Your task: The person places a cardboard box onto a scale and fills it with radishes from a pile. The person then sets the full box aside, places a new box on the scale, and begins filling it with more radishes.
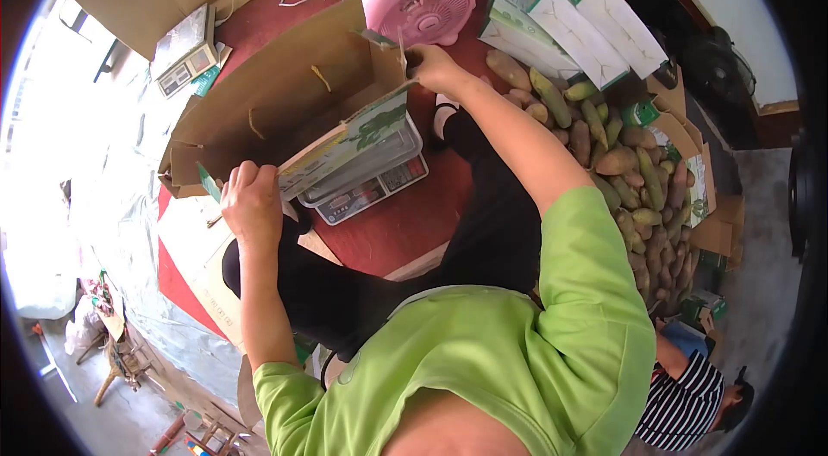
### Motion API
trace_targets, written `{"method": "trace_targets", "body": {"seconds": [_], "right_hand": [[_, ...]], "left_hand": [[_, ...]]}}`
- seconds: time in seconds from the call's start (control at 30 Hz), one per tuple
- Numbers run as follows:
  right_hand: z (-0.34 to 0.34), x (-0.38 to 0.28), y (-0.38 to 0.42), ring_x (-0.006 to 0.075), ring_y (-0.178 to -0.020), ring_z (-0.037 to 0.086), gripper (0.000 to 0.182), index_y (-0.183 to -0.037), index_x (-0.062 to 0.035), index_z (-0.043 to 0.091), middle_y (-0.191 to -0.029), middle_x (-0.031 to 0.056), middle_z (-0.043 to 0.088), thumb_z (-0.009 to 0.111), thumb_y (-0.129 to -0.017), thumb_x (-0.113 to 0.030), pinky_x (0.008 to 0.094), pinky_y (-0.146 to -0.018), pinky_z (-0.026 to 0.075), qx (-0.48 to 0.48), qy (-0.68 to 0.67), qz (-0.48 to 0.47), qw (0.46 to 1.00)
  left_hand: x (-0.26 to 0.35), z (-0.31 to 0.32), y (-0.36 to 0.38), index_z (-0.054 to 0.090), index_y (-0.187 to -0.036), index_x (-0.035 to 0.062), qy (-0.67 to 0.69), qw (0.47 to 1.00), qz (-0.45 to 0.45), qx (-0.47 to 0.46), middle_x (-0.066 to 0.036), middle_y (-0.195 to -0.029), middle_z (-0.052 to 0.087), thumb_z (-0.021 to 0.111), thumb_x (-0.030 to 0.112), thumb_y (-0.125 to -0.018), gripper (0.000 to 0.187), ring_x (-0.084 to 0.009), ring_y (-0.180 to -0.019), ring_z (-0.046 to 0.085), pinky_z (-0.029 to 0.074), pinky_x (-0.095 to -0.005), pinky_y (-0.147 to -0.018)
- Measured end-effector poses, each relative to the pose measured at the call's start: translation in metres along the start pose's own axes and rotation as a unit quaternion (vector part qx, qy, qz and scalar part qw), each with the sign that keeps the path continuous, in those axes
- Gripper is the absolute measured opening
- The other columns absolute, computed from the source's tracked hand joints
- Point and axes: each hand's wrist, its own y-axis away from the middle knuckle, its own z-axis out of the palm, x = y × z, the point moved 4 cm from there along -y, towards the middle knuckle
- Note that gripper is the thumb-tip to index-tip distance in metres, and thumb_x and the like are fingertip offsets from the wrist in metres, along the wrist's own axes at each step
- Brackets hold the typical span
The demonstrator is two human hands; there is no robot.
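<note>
The left hand [251, 206] and right hand [434, 69], fingers closed, grip opposite ends of an open cardboard box [280, 81]. Beyond the box stands a pink fan [423, 7]; to its right lie piled tubers [634, 167], to its left a scale [185, 50].

Tubers [617, 163]—right of the fan [423, 3]

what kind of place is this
Probably a small produce packing spot: a big heap of tuber-like produce, a digital scale and white printed cartons are all around the open cardboard box in both hands.
</note>
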Motion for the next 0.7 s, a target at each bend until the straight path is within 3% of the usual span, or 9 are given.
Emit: {"method": "trace_targets", "body": {"seconds": [0.03,0.2,0.33,0.43,0.53,0.6,0.7], "right_hand": [[0.003,0.006,0.0,0.0183,-0.067,0.059,0.029,-0.107,-0.0011,0.063,-0.084,0.0108,0.065,0.057,-0.079,-0.01,0.0318,-0.05,0.047,-0.014,0.011,-0.029,0.999],[-0.002,0.01,0.005,0.0227,-0.062,0.06,0.033,-0.109,-0.0003,0.061,-0.081,0.0141,0.064,0.058,-0.077,-0.01,0.0344,-0.05,0.048,0.009,-0.067,-0.004,0.998],[-0.021,0.009,0.005,0.0272,-0.069,0.063,0.036,-0.109,0.0002,0.06,-0.082,0.0185,0.064,0.059,-0.074,-0.009,0.0372,-0.055,0.049,-0.015,0.027,-0.031,0.999],[-0.04,-0.003,0.015,0.0245,-0.076,0.064,0.036,-0.112,0.0002,0.059,-0.088,0.0179,0.065,0.061,-0.078,-0.011,0.0343,-0.067,0.049,-0.006,0.056,-0.167,0.984],[-0.078,-0.008,0.042,0.0189,-0.081,0.063,0.036,-0.114,0.0008,0.058,-0.092,0.0138,0.066,0.061,-0.08,-0.013,0.0307,-0.069,0.049,0.005,0.006,-0.127,0.992],[-0.109,0.007,0.058,0.0115,-0.088,0.058,0.038,-0.121,-0.0037,0.054,-0.104,0.0071,0.062,0.058,-0.085,-0.013,0.0262,-0.069,0.048,-0.016,-0.009,-0.084,0.996],[-0.154,0.039,0.102,0.0105,-0.086,0.058,0.036,-0.12,-0.0055,0.055,-0.102,0.0043,0.062,0.057,-0.086,-0.015,0.0223,-0.066,0.045,0.085,-0.029,-0.004,0.996]], "left_hand": [[0.002,0.008,0.002,0.06,-0.073,0.0103,-0.002,1.0,0.013,-0.017,-0.003,-0.072,0.046,0.064,0.008,-0.072,0.005,-0.0224,-0.074,0.053,0.044,-0.0348,-0.064],[0.009,0.015,-0.005,0.058,-0.07,0.0107,-0.016,0.999,0.029,-0.017,-0.003,-0.07,0.045,0.064,0.009,-0.071,0.006,-0.0215,-0.072,0.053,0.043,-0.0345,-0.063],[0.019,0.013,-0.006,0.062,-0.073,0.0114,0.006,0.999,0.01,-0.03,-0.003,-0.071,0.047,0.063,0.01,-0.073,0.002,-0.0215,-0.075,0.054,0.043,-0.0347,-0.065],[0.022,0.014,-0.007,0.063,-0.077,0.0122,0.001,0.998,-0.001,-0.056,-0.003,-0.073,0.048,0.064,0.01,-0.073,0.004,-0.0219,-0.078,0.054,0.044,-0.0353,-0.067],[0.021,0.013,-0.007,0.066,-0.082,0.0108,0.022,0.997,-0.021,-0.075,-0.005,-0.076,0.05,0.063,0.01,-0.075,0.007,-0.0253,-0.079,0.055,0.044,-0.0378,-0.068],[0.021,0.014,-0.007,0.066,-0.086,0.0102,0.034,0.996,-0.037,-0.079,-0.006,-0.077,0.053,0.063,0.009,-0.077,0.01,-0.0264,-0.078,0.056,0.045,-0.0387,-0.068],[0.017,0.009,-0.008,0.066,-0.096,0.0093,0.067,0.991,-0.055,-0.107,-0.007,-0.084,0.058,0.063,0.009,-0.078,0.018,-0.0267,-0.082,0.058,0.046,-0.0381,-0.071]]}}
